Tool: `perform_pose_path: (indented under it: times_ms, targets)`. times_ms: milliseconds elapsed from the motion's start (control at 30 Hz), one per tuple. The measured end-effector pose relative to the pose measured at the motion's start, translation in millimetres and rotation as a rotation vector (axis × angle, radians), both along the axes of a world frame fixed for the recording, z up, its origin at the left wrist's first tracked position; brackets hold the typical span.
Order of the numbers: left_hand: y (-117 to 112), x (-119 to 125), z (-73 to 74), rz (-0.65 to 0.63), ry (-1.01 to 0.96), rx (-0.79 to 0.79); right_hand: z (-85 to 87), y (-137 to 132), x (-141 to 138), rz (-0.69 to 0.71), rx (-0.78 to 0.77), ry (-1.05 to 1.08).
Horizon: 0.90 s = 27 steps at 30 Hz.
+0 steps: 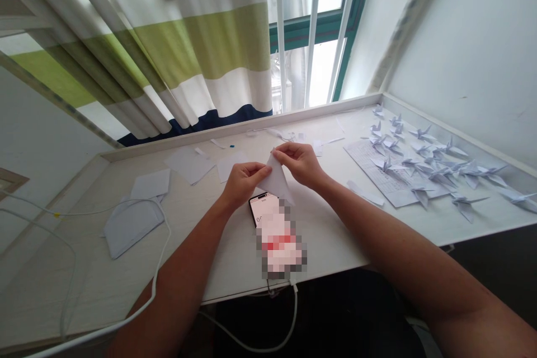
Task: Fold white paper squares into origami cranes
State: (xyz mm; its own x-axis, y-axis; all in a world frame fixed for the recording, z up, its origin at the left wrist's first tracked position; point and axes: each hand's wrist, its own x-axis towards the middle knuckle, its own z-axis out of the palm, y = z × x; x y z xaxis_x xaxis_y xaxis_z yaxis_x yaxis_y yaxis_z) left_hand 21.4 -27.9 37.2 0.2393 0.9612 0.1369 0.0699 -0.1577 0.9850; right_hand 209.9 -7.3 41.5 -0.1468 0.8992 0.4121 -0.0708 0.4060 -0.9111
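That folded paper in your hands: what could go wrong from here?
The folded white paper, pinched by your left hand and right hand, might crease in the wrong place if squeezed too hard. The white cable running from the phone over the table's edge could snag and tug the phone. Your right arm is close to the paper cranes, so a wide move might knock some out of place.
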Motion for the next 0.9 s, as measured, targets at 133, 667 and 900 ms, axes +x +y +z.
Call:
perform_pose_path:
  times_ms: [133, 667, 900]
  targets:
    - [1.2, 0.5, 0.3, -0.014, 0.009, 0.002, 0.4, 1.8, 3.0, 0.059, -0.034, -0.023]
    - [-1.7, 2.0, -0.2, -0.052, -0.011, -0.033, -5.0, -0.7, -5.2, 0.021, -0.026, 0.029]
    - [1.4, 0.8, -3.1, 0.01, 0.056, 0.036, -5.0, 1.8, -3.3, 0.096, -0.08, -0.056]
